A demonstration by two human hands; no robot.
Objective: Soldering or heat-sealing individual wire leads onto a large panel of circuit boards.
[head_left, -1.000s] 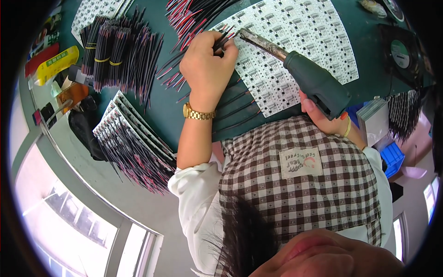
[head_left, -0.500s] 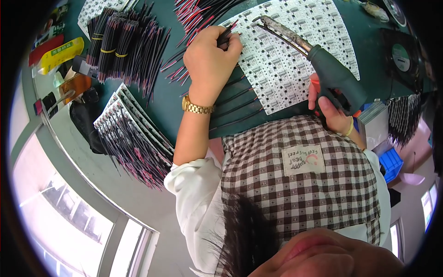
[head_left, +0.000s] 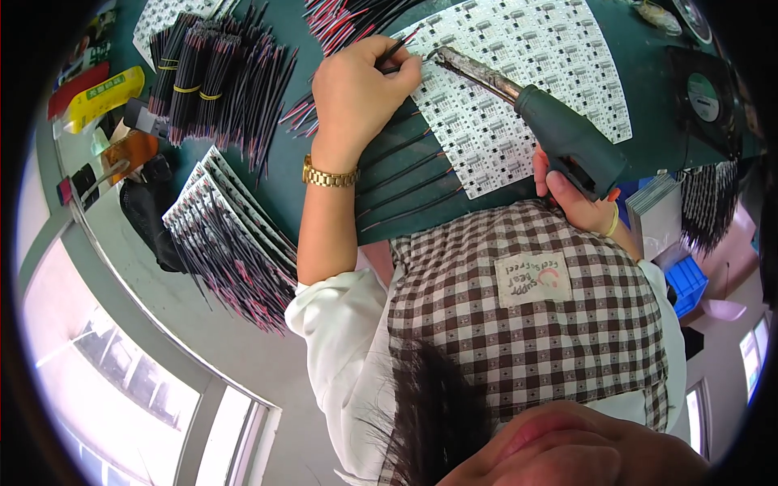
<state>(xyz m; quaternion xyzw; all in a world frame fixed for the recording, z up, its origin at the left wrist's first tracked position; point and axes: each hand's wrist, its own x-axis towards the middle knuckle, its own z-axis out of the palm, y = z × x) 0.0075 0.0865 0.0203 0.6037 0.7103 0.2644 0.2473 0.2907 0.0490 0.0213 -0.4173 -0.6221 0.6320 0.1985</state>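
My left hand (head_left: 356, 97), with a gold watch at the wrist, pinches a short black wire (head_left: 392, 53) at the left edge of a white circuit board sheet (head_left: 527, 89). My right hand (head_left: 574, 198) is wrapped around the dark green handle of a soldering gun (head_left: 567, 134). The gun's bent tip is over the sheet's left edge, close to my left fingertips; whether it touches the board I cannot tell. Several black wires (head_left: 409, 184) lie in a row from that same edge, nearer to me. Part of the pinched wire is hidden by my fingers.
Bundles of black wires (head_left: 212, 81) tied with yellow bands lie at the left, and loose red-tipped wires (head_left: 336, 24) beyond my left hand. Stacked boards with wires (head_left: 235, 243) overhang the table's left side. A dark fan-like device (head_left: 703, 101) stands at the right, above a blue crate (head_left: 687, 285).
The soldering gun has moved left and slightly toward me, bringing its tip near my left fingertips. My left hand has shifted a little left, still pinching the wire.
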